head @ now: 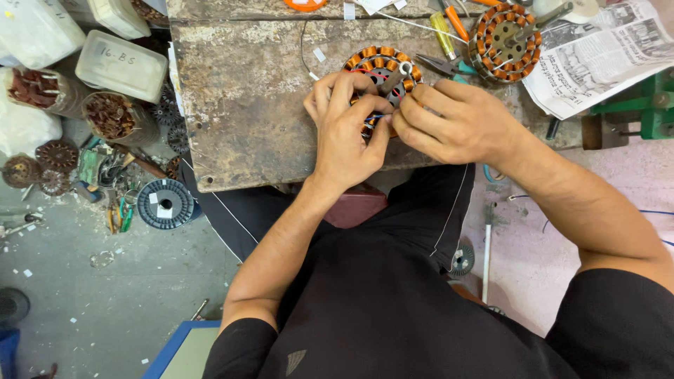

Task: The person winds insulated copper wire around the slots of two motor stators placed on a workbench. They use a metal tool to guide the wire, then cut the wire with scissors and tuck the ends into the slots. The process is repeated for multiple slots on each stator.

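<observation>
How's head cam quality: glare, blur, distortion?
Head view: even, soft light, no harsh glare; left hand and right hand sharp on the wound stator; wide-angle bending at the edges; newspaper bright but not blown out.

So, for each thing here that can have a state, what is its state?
Left hand: gripping the wound stator.
Right hand: fingers pinching at the stator's edge.
Wound stator: flat on the workbench, copper coils on, partly covered.
Second stator: lying flat, untouched.
Newspaper: open, spread.
Wire spool: flat on the floor.
</observation>
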